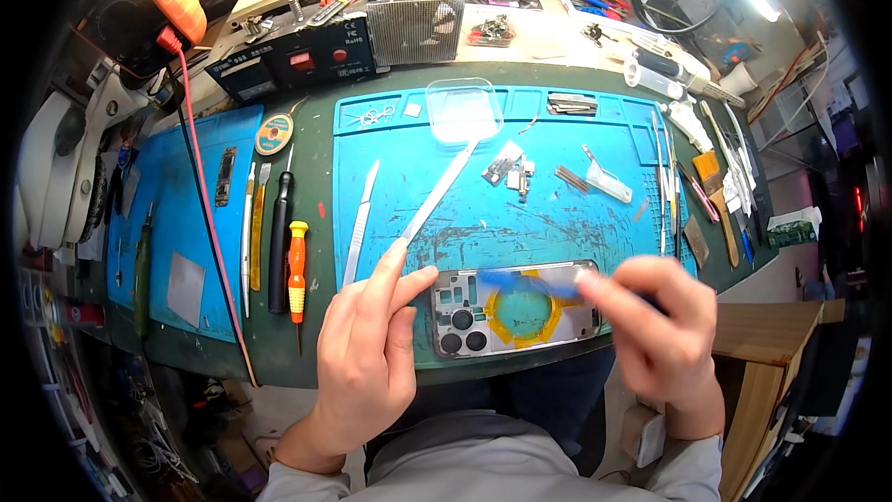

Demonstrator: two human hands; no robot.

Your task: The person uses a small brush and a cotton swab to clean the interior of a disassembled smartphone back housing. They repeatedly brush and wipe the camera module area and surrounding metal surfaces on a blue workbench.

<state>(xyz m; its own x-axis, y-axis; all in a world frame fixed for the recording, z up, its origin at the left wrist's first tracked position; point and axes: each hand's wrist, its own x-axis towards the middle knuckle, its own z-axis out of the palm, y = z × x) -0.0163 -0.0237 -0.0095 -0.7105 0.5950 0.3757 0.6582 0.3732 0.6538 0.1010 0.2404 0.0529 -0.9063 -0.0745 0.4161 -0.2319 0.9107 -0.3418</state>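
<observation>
Phone frame (481,305): lies flat on large blue mat (390,149), near front edge, lengthwise from left to right. Carries three round black rings (462,319) at lower left and yellow tape (497,323) in a ring around the middle opening.

Right hand (664,325): held over right end of frame. Fingers (609,293) pinched together on blue tool (502,281), angled leftward across upper part of frame. Too blurred to tell kind of tool, or whether touching frame.

Left hand (362,344): placed just left of frame, index extended away from body, one fingertip by upper left corner of frame. Slightly parted at the tips; cannot tell whether gripping silver tool (435,197). Silver tool: runs from index tip up to clear box (462,116).

Elsewhere on mat: scalpel (360,223) left of silver tool; small metal parts (520,177) beyond frame; metal strips (571,104) near far edge.

Left of mat, on green bench (311,177): red-and-yellow screwdriver (296,274) beside black screwdriver (280,251); spool (274,133) farther back. Right of mat: wooden brush (711,172).
</observation>
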